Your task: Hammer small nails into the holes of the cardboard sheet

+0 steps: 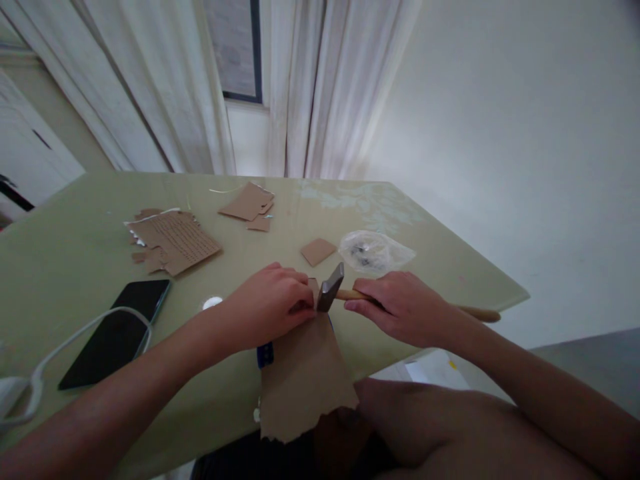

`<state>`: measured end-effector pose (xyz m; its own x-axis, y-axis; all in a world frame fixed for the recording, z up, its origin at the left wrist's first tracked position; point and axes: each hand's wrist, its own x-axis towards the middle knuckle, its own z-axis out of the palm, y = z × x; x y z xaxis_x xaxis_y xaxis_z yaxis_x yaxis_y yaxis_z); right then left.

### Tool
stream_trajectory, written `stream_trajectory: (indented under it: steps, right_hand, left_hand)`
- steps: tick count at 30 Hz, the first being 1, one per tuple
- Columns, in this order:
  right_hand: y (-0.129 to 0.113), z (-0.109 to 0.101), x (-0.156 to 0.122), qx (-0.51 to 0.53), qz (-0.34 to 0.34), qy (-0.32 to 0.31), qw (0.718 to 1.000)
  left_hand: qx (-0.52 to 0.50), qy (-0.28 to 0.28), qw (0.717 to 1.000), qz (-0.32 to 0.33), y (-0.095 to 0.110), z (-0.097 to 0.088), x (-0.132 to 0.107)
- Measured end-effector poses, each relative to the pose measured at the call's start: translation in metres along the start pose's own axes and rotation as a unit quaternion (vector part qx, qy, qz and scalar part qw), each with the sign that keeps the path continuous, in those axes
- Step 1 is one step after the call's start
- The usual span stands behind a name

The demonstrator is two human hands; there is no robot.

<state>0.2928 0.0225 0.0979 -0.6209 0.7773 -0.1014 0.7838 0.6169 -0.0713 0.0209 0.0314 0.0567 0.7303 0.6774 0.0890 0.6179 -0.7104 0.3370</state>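
Note:
My right hand (400,303) is closed around the wooden handle of a hammer (331,288). The hammer's metal head rests at, or just above, the far end of a torn piece of cardboard (307,383). Right beside the head, my left hand (273,303) has its fingers curled and pinched together at the cardboard. What sits between those fingertips is hidden. Part of a blue object (265,355) shows under the cardboard's left side. The cardboard's ragged near end sticks out over the table edge.
On the pale green table (260,257) lie a phone (117,333) with a white cable (55,360) across it, a stack of cardboard scraps (175,240), more cardboard (249,202), a small cardboard square (319,251), and a clear plastic bag (375,252) holding small dark pieces.

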Motion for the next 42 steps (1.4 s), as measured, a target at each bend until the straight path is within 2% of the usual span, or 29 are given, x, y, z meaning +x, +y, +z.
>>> stream_trajectory:
  steps: [3,6,12,17,22,27,31,34,42]
  right_hand:
    - [0.001,-0.001,0.0,0.047,0.007,0.036,0.998]
    - [0.0,-0.001,0.001,0.077,0.013,0.06,0.995]
    - [-0.003,0.006,0.003,0.012,0.0,-0.001,1.0]
    - [-0.002,0.003,0.003,0.077,0.011,0.049,0.996]
    - [-0.006,0.007,0.005,0.03,-0.002,-0.008,1.0]
    - [-0.008,0.011,0.006,0.035,0.003,0.021,0.999]
    - [-0.01,0.011,0.009,0.014,0.005,-0.004,1.0]
    - [-0.014,0.01,0.011,0.008,0.01,0.002,1.0]
    - [-0.02,0.013,0.015,0.0,-0.002,-0.004,1.0]
  left_hand:
    - [0.055,0.005,0.998,-0.023,0.006,-0.003,-0.005]
    - [0.058,0.002,0.998,-0.031,0.009,-0.002,-0.007]
    - [0.035,-0.004,0.999,-0.04,0.009,-0.001,-0.006]
    - [0.038,-0.009,0.998,-0.053,0.008,-0.001,-0.006]
    - [0.062,0.014,0.997,-0.047,0.005,0.002,-0.007]
    - [0.07,0.021,0.996,-0.042,0.005,0.001,-0.008]
    - [0.09,0.015,0.995,-0.048,0.009,-0.001,-0.006]
    - [0.09,0.009,0.994,-0.054,0.009,-0.002,-0.006]
    - [0.071,0.025,0.996,-0.057,-0.001,0.003,-0.005]
